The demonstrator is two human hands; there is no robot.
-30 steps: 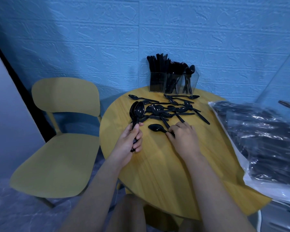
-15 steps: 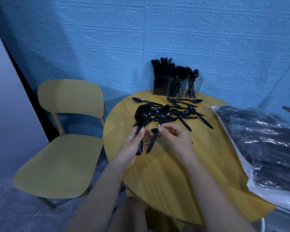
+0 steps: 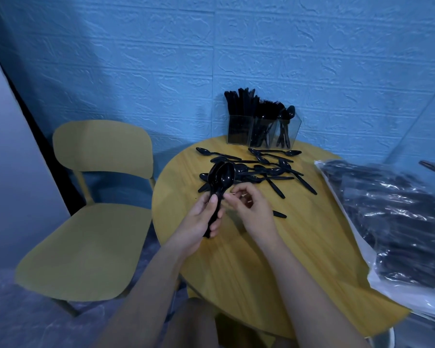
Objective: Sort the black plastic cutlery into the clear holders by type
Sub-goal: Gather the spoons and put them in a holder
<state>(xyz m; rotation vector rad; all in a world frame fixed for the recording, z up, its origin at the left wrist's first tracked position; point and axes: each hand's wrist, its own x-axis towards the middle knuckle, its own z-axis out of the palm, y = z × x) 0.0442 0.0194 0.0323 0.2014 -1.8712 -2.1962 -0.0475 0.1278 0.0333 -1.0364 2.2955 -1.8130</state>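
While the left hand (image 3: 201, 219) curls its fingers round the handles of a stack of black spoons (image 3: 220, 183), thumb pressed along the front, the bowls stand upright above the fist. Right hand (image 3: 251, 209) sits just beside it, fingers curled, thumb and forefinger tips meeting at the stack's neck; whether they pinch a handle cannot be told. 1 black handle end (image 3: 279, 214) shows on the surface just right of the right hand. Loose spoons (image 3: 269, 169) lie scattered beyond the hands toward the far edge of the round wooden table (image 3: 299, 247). 3 clear holders (image 3: 261, 131) stand at the far edge, with knives, forks and spoons. A clear plastic bag (image 3: 392, 222) covers the right edge. A yellow chair (image 3: 93, 217) stands left of the table.
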